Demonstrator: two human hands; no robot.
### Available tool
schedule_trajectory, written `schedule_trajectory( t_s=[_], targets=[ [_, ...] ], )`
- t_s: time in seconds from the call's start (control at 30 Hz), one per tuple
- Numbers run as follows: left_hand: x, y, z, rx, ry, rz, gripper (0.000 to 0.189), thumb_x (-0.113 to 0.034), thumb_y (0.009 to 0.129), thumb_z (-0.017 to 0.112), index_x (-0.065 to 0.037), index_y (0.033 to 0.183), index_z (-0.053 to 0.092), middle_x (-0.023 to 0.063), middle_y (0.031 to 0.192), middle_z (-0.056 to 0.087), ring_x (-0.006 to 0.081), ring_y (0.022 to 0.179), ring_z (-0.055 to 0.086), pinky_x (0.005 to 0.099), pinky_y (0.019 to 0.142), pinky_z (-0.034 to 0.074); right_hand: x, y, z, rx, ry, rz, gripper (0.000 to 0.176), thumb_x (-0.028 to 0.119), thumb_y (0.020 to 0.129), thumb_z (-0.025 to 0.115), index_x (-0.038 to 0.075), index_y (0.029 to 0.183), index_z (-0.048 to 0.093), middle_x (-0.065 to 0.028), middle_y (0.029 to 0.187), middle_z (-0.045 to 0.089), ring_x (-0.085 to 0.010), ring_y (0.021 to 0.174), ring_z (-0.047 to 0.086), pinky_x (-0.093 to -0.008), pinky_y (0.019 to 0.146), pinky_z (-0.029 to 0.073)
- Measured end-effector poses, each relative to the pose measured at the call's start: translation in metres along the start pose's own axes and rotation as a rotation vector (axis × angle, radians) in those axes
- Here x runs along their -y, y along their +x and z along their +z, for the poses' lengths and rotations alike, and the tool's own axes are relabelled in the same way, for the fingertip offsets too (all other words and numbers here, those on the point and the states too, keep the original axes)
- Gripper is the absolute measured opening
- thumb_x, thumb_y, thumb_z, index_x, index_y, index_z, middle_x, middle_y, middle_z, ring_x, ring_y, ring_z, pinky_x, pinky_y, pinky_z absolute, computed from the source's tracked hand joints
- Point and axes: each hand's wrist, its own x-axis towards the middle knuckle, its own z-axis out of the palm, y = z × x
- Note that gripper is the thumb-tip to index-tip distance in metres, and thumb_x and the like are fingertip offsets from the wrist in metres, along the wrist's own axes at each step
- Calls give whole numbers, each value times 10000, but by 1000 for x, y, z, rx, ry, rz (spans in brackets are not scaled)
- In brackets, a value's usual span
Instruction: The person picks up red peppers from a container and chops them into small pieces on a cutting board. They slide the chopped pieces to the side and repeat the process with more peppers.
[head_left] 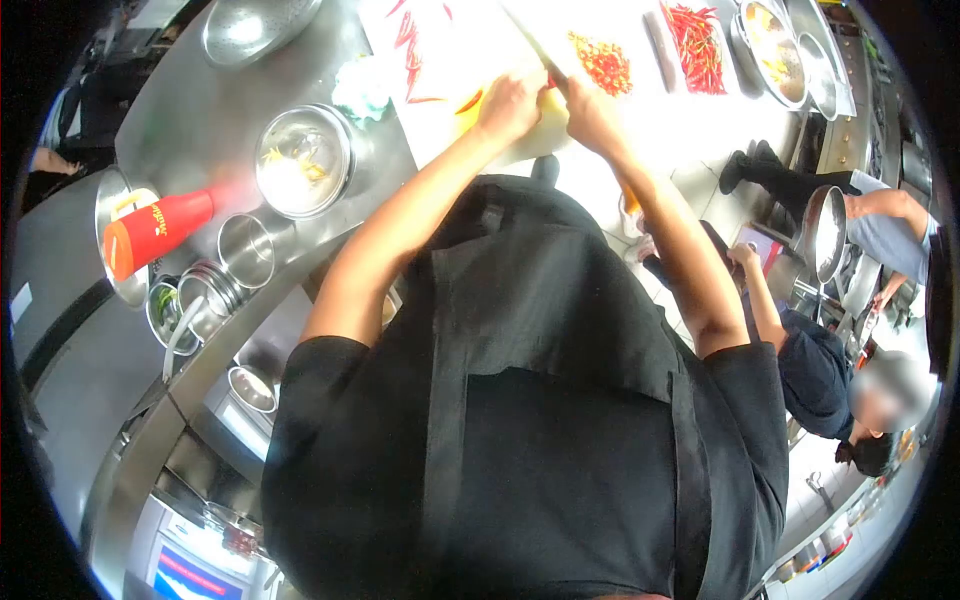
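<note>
My right hand [592, 108] is closed round the handle of a knife [532, 38], whose blade slants up and to the left. Close beside the blade, my left hand [512, 105] has its fingers curled on a red chili [550, 82], mostly hidden by the fingers. Both hands are over the white cutting board [440, 125]. Beyond the right hand lies a pile of chopped red chili [600, 62]. Whole red chilies [412, 55] are spread on the board's left side. Something yellow [468, 108], not clear in kind, shows beside my left hand.
Whole chilies fill a tray [725, 60] at right, near metal bowls [742, 45]. On the steel counter [190, 105] at left are a metal bowl [345, 160], a red bottle [160, 232] and a steel cup [247, 250]. Co-workers stand at right, one near a pan [825, 235].
</note>
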Motion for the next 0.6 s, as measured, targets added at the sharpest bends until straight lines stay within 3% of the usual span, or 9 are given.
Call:
schedule_trajectory(
  t_s=[0.1,0.17,0.2,0.3,0.4,0.53,0.6],
  targets=[
    [3,5,1,-57,30,71,144,12,709,532,-33,824,608,142,824,606,330,815,591,402,701,472,6,3,-11,93,46,10,193,20,771,483,-8,956,532,-244,820,596,-403,769,600,-475,671,467],
    [1,0,0,-60,47,85,154,14,704,535,-35,829,610,142,828,607,328,816,592,400,705,473,8,3,4,-97,36,-12,228,21,781,478,8,998,545,-239,847,599,-400,786,599,-473,683,467],
    [-1,-2,-1,-49,16,74,166,23,708,531,-34,845,605,147,825,605,333,815,592,403,700,472,8,6,5,46,-23,90,255,38,800,479,27,1042,556,-231,869,604,-392,816,602,-461,702,472],
    [1,-3,4,-46,-29,9,174,31,718,526,-34,867,587,157,820,601,341,814,590,410,688,469,3,6,6,47,56,90,255,51,807,494,32,1049,571,-230,893,608,-383,826,607,-447,708,479],
    [5,3,4,-85,-53,-38,158,22,731,527,-37,874,559,170,813,596,353,798,585,422,669,463,4,1,1,-51,75,-20,285,43,807,490,30,1082,567,-232,903,614,-382,817,612,-439,707,484],
    [2,1,4,-103,-25,-32,128,2,740,533,-37,862,525,180,804,585,370,760,574,436,649,456,2,10,13,-103,39,-4,283,47,814,493,20,1086,564,-238,901,616,-383,806,613,-429,704,487],
    [4,-3,7,-93,-20,-21,127,9,739,529,-38,858,522,181,802,582,373,760,572,441,647,454,-2,7,16,-41,40,-38,251,65,826,504,16,1061,577,-226,897,621,-378,809,616,-418,707,491]
  ],
)
